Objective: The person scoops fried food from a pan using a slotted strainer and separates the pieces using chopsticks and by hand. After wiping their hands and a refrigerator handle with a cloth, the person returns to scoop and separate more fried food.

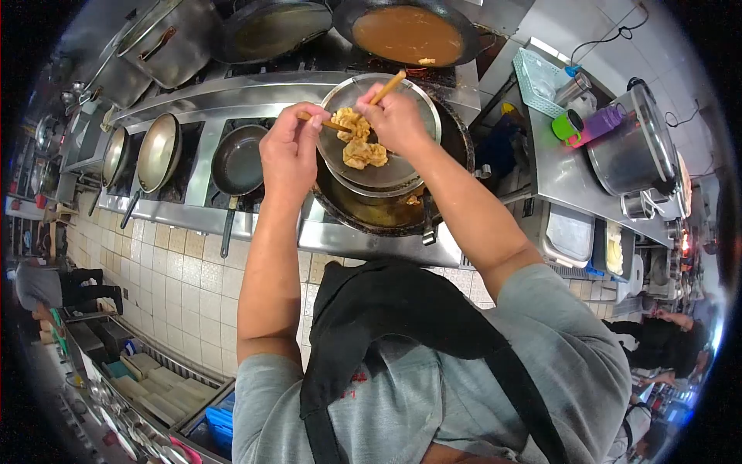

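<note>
My left hand (291, 147) is closed around a wooden stick (326, 123), perhaps a chopstick, whose tip meets golden fried pieces (363, 154). A second wooden stick (388, 87) is gripped in my right hand (398, 122); its lower end is hidden behind my fingers. The fried pieces lie clumped in a round mesh strainer (429, 104), directly beneath both hands. That strainer rests over a large dark wok (461, 151) containing oil (359, 207), where a few fried bits show near the right side.
Behind the strainer stand a wok of brown liquid (406, 35) and another dark wok (278, 32). A small black frying pan (239, 158) sits to the left, beside shallow pans (160, 152). On the right counter are a large pot (630, 147) and a purple bottle (603, 122). Other people appear at both edges.
</note>
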Motion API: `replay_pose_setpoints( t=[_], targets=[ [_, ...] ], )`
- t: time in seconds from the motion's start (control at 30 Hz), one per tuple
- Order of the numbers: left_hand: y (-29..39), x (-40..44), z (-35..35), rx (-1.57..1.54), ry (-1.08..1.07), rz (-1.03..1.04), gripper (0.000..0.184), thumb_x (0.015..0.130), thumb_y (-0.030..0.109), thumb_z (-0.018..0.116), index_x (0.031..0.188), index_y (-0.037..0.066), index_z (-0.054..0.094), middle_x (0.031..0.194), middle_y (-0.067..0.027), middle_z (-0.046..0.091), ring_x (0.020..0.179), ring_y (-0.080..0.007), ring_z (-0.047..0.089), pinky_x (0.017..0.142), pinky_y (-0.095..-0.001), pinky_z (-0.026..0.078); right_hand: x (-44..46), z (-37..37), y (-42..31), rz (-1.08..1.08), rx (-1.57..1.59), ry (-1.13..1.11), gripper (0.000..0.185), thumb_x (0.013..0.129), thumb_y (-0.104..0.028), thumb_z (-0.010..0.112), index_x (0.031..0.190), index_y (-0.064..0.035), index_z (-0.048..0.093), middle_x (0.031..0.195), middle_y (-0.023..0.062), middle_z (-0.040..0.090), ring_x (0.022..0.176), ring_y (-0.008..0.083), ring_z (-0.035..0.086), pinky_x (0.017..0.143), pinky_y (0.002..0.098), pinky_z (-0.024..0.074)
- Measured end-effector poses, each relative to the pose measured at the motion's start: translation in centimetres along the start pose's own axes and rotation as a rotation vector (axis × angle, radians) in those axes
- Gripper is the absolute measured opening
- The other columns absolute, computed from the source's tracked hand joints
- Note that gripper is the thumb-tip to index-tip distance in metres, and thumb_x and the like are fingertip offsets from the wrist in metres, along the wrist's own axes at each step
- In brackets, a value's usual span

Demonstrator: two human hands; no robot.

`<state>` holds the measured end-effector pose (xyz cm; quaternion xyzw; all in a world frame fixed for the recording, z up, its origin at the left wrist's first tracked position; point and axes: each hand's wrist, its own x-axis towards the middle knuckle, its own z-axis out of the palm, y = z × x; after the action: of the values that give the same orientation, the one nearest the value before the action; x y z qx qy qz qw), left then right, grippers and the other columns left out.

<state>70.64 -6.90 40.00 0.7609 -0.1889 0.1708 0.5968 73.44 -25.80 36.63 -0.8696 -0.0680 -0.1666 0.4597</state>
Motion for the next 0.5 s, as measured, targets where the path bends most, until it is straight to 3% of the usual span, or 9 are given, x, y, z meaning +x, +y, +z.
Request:
replay_pose_setpoints(
  t=[0.07,0.13,0.2,0.27,0.4,0.5],
  targets=[
    [0.9,0.2,-0.4,-0.081,0.081,0.097,0.008,0.09,0.003,0.057,0.097,0.003,0.061,0.083,-0.0044,0.067,0.075,-0.0087,0.06,0.071,-0.0229,0.047,0.2,0.3,0.6,0.045,0.062,0.01,0.011,0.085,-0.014,0.064,0.087,-0.0029,0.062,0.079,0.0082,0.067,0.071,0.0139,0.063,0.067,0.0277,0.0489],
    [1.2,0.2,-0.5,-0.048,0.076,0.082,0.008,0.09,0.003,0.059,0.097,0.003,0.061,0.084,-0.0046,0.067,0.073,-0.009,0.06,0.069,-0.0232,0.048,0.5,0.1,0.7,0.105,0.127,-0.013,0.013,0.084,-0.017,0.065,0.09,-0.0054,0.063,0.079,0.0134,0.066,0.076,0.0268,0.065,0.071,0.0361,0.0491],
    [0.7,0.7,-0.2,0.112,-0.015,0.076,0.008,0.089,0.004,0.059,0.096,0.004,0.061,0.082,-0.005,0.067,0.072,-0.0101,0.061,0.067,-0.0232,0.048,0.6,-0.9,-0.9,0.105,0.157,-0.005,0.013,0.084,-0.016,0.065,0.09,-0.005,0.063,0.079,0.0132,0.067,0.076,0.0257,0.065,0.072,0.0354,0.0493],
    [0.1,0.5,0.2,0.109,-0.013,0.055,0.007,0.089,0.003,0.059,0.096,0.004,0.061,0.081,-0.0053,0.067,0.069,-0.0114,0.061,0.065,-0.0238,0.048,0.3,-2.3,-2.6,-0.039,0.231,0.091,0.01,0.085,-0.013,0.065,0.088,-0.0033,0.062,0.078,0.0062,0.067,0.07,0.0118,0.061,0.066,0.0258,0.0493],
    [1.6,0.4,0.6,0.047,0.05,0.144,0.008,0.088,0.002,0.059,0.096,0.004,0.061,0.081,-0.0052,0.067,0.066,-0.012,0.059,0.063,-0.0249,0.048,-0.3,-0.6,0.7,-0.027,0.026,0.045,0.011,0.086,-0.014,0.065,0.091,-0.0045,0.062,0.078,0.0066,0.067,0.069,0.0135,0.061,0.066,0.0276,0.0484],
    [1.9,0.5,0.1,0.191,-0.027,0.078,0.009,0.091,0.007,0.059,0.098,0.003,0.062,0.086,-0.0063,0.068,0.077,-0.0096,0.061,0.071,-0.0237,0.049,-0.4,-1.6,-0.6,0.022,0.058,0.034,0.011,0.086,-0.014,0.064,0.09,-0.0042,0.062,0.079,0.0071,0.067,0.071,0.0137,0.062,0.067,0.0279,0.0482]
  ],
)
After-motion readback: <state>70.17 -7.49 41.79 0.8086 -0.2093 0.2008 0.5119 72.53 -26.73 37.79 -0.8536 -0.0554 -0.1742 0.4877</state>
